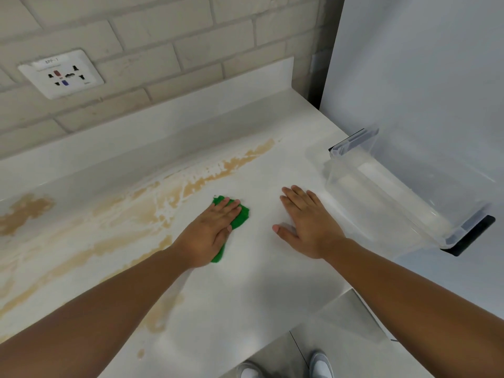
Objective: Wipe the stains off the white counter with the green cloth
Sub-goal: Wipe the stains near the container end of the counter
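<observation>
Head view: one white bench (pixel 245 296) fills most of the frame, and the green cloth (pixel 241 214) lies near its middle. Beyond the cloth the bench ends in a low raised lip under one pale brick wall (pixel 163 36). Right of the cloth it ends against one tall white panel (pixel 422 64). Nearer than the cloth its front edge runs diagonally, with grey floor (pixel 341 323) below.

One clear plastic tub (pixel 395 192) with dark handles stands right of the cloth, against the panel. Bare white surface lies open between cloth and tub and between cloth and front edge.

Tan stains (pixel 152 205) spread left of the cloth and beyond it as a long band. They run together too much to count.

Two hands show. The left hand (pixel 207 230) presses flat on the cloth with straight fingers, covering most of it. The right hand (pixel 308 222) rests flat and spread on bare bench, right of the cloth and apart from it.

One socket plate (pixel 61 73) sits on the wall, far left beyond the cloth. Two shoes (pixel 321 364) stand on the floor.
</observation>
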`<action>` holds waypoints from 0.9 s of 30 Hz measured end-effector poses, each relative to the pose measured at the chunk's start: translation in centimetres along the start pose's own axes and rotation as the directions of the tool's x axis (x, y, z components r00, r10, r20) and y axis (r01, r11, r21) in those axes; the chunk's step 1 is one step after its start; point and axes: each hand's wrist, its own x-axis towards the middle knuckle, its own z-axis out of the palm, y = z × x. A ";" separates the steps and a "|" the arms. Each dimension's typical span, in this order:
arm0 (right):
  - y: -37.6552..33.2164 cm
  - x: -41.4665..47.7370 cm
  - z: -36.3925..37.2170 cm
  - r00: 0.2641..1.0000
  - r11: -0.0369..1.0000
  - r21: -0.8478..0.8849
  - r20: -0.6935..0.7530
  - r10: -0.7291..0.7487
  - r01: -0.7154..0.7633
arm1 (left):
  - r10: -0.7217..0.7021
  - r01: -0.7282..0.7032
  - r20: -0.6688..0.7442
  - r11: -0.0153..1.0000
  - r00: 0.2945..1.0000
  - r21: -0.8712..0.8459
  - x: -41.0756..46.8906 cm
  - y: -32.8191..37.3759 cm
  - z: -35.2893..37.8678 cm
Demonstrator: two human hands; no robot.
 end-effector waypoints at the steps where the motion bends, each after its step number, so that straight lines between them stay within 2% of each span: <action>1: 0.0 0.0 0.0 1.000 1.000 0.002 0.002 0.001 -0.001 | -0.058 0.058 -0.011 0.998 0.998 -0.001 0.2 -0.6 -0.1; 5: -0.1 0.0 0.0 1.000 1.000 0.001 -0.002 0.002 -0.002 | -0.275 0.278 -0.081 0.960 0.958 0.023 3.4 -1.4 -0.3; 8: 0.0 0.1 -0.1 1.000 1.000 0.007 -0.002 -0.001 0.001 | -0.337 0.343 -0.112 0.938 0.935 0.046 6.5 -0.2 0.3; 13: -0.2 0.1 -0.3 0.999 0.999 0.033 -0.034 -0.010 0.012 | -0.212 0.216 -0.084 0.975 0.974 0.047 8.2 3.4 1.9; 18: -0.3 -0.1 -0.5 0.999 0.996 0.084 -0.052 -0.017 0.021 | -0.050 0.052 -0.038 0.997 0.998 0.054 4.9 5.2 2.8; 21: -0.4 -0.6 -0.6 0.979 0.993 0.108 -0.202 -0.032 0.055 | 0.003 -0.003 0.000 1.000 1.000 0.026 2.2 4.6 2.4; 24: -0.2 -1.8 -0.4 0.942 0.990 0.143 -0.333 0.030 0.019 | -0.044 0.044 -0.013 0.999 0.999 0.010 1.5 2.8 1.5; 27: 0.1 -3.4 -0.1 0.948 0.984 0.177 -0.311 0.064 -0.008 | -0.209 0.210 -0.067 0.978 0.976 0.011 3.9 1.6 1.2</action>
